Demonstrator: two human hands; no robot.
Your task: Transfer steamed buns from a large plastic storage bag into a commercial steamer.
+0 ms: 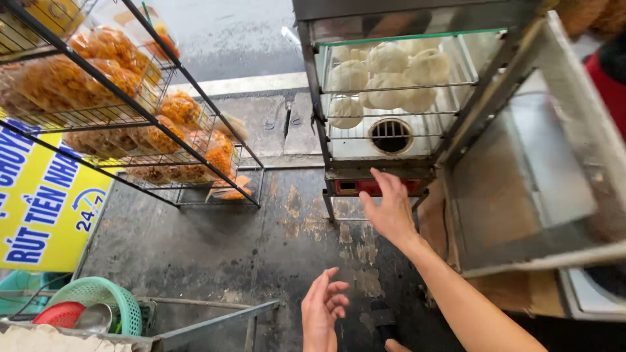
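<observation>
The right hand (390, 210) reaches forward on an outstretched bare arm, palm down, fingers spread and empty; the left hand (321, 310) hangs lower and nearer, open, fingers loosely curled, holding nothing

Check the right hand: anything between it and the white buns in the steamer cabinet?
Nothing visible blocks it. The cabinet door is swung open to the right. The right hand is at the red control panel, below the wire shelves holding the buns. The left hand hangs lower, empty.

Left hand (323, 313) wrist cut off by bottom edge; red panel (365, 188) partly hidden.
</observation>
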